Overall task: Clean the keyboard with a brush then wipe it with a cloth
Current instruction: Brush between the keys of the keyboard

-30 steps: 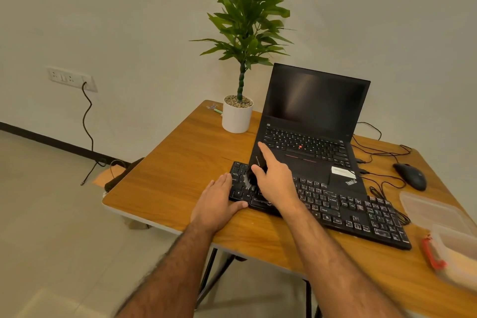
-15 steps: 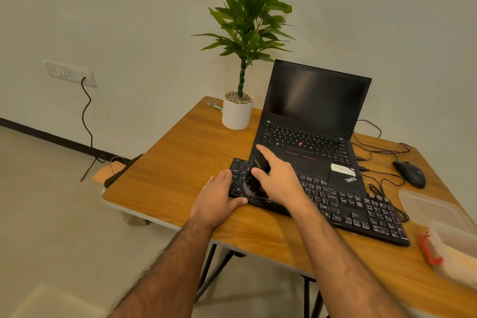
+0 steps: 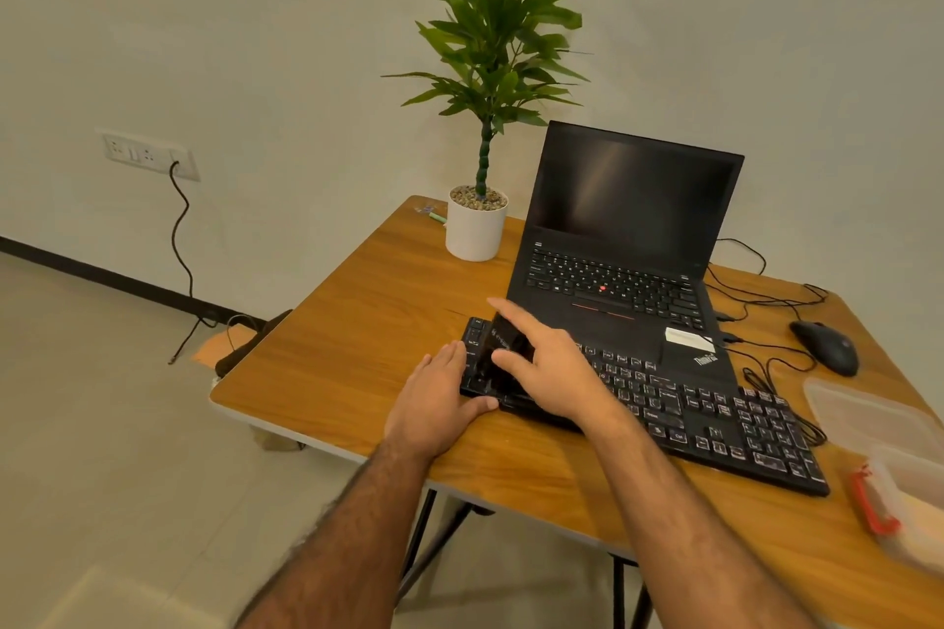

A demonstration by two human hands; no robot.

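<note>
The table [image 3: 357,317] carries an open laptop [image 3: 628,240], with the keyboard [image 3: 705,419] lying just in front of it. The right hand [image 3: 554,373] is closed around a black brush [image 3: 505,347] at the keyboard's left end. The left hand [image 3: 439,404] rests flat, fingers extended, against the keyboard's left edge, gripping nothing.

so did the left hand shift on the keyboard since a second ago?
No. The left hand rests at the keyboard's left end as before; only the camera moved.
</note>
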